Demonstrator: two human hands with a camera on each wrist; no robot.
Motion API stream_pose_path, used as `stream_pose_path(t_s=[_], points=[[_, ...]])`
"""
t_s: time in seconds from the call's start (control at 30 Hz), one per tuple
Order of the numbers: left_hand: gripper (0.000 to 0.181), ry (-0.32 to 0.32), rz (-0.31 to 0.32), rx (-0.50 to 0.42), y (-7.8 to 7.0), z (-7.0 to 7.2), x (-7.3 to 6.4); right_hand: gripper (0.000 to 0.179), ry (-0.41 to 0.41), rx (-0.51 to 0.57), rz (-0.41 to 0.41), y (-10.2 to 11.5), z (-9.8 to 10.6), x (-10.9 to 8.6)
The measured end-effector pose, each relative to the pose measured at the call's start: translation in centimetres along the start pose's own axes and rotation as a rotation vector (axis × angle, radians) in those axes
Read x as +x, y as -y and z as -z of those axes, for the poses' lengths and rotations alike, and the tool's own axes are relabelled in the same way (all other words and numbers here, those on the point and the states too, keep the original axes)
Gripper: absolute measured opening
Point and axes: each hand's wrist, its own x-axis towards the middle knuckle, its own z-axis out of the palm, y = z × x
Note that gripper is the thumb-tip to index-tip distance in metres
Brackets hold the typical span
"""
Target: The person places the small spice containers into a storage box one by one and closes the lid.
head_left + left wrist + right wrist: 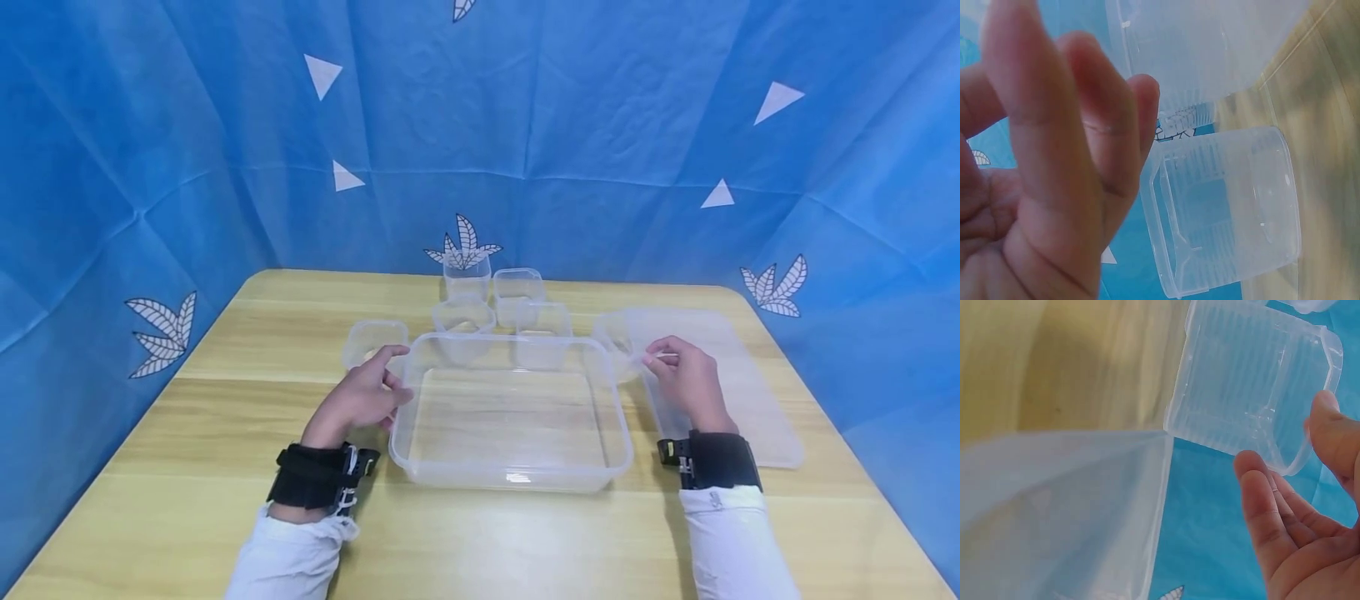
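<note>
A large clear plastic box (510, 478) stands in the middle of the table. My left hand (367, 392) is beside its left wall, fingers loosely bent; the left wrist view shows nothing gripped. Just beyond that hand stands a small clear plastic container (1222, 212). My right hand (686, 379) pinches the rim of another small clear container (1254, 387) to the right of the box, thumb at the opening and fingers against the outer side. The translucent flat lid (720, 392) lies under and beside my right hand.
Behind the large box are several more small clear containers, among them one at the back (467, 279) and one right of it (517, 287). The wooden table (480, 542) meets a blue patterned curtain (585, 125) at the back and sides.
</note>
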Motion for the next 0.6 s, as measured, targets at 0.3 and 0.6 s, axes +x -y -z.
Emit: stream_pose_path(t_s=[0.3,0.6], points=[[0.063,-0.003,-0.007,-0.005,-0.22,-0.23,-0.07,0.014,-0.089,-0.024,0.041,0.30,0.32,-0.05],[0.062,0.002,0.007,0.008,-0.39,-0.12,0.15,0.016,-0.175,-0.024,0.072,0.67,0.65,-0.02]])
